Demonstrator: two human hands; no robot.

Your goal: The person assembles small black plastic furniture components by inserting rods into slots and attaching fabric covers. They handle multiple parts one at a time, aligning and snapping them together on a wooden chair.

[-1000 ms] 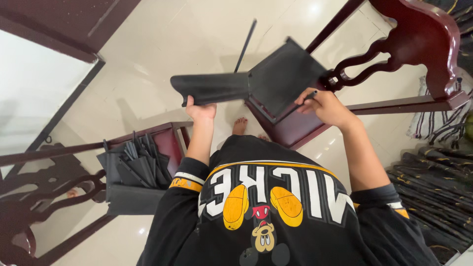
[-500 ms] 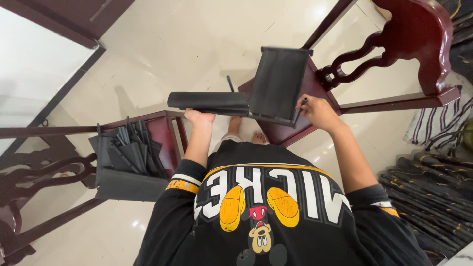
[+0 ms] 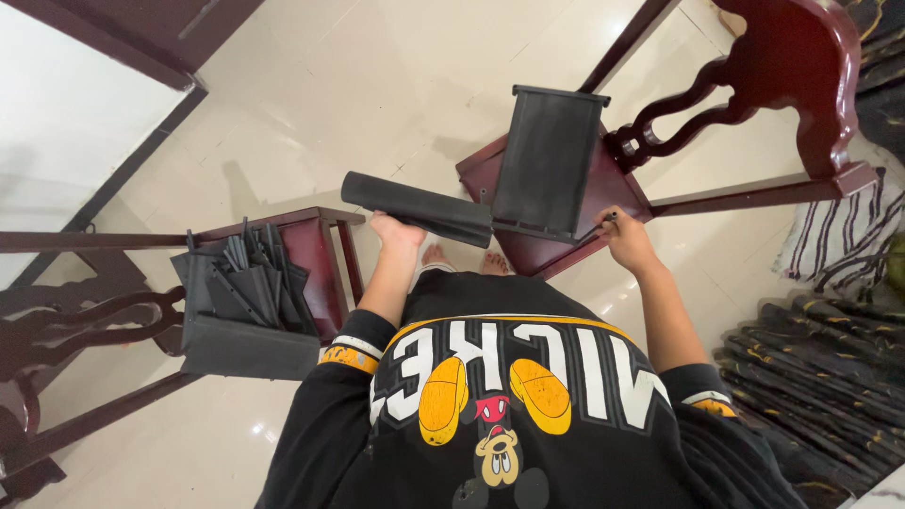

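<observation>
Since a second ago the black sheet [image 3: 490, 184] has been bent further: its right panel now stands nearly flat over the dark red chair [image 3: 566, 240] at upper centre, while its left flap curls into a roll. The left hand [image 3: 396, 229] has its fingers closed under the roll; the right hand [image 3: 624, 240] pinches the lower right corner. The shaping looks further along. Left of centre, a black box of folded pieces [image 3: 240, 311] rests on a second chair [image 3: 316, 240] over the glossy cream tile floor [image 3: 358, 85].

A matte black folded sheet [image 3: 490, 193], one panel bent flat leftward and the other standing tilted upright, is held above the dark red chair seat [image 3: 566, 217].
</observation>
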